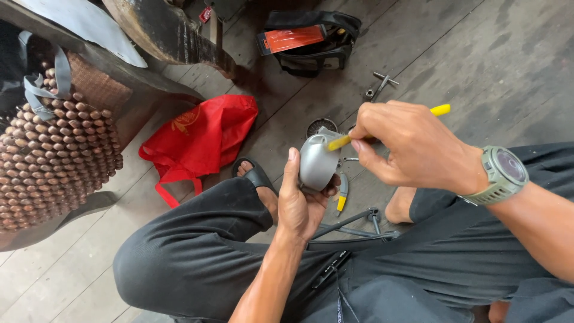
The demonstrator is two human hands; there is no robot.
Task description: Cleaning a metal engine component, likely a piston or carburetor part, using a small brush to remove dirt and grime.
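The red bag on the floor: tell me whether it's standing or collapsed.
Collapsed. The red bag lies flat and crumpled on the floor planks, handles sprawled out.

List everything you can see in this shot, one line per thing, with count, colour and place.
rounded metal part: one, silver-grey, held in the left hand at centre
yellow tool: one, yellow, in the right hand, tip on the metal part
yellow-handled tool: one, grey and yellow, on the floor below the metal part
T-handle wrench: one, grey metal, on the floor upper right
black bag: one, black with an orange packet on top, top centre
red bag: one, red, on the floor left of centre
beaded seat cover: one, brown, far left
wristwatch: one, green, right wrist
left hand: one, cupping the metal part
right hand: one, gripping the yellow tool
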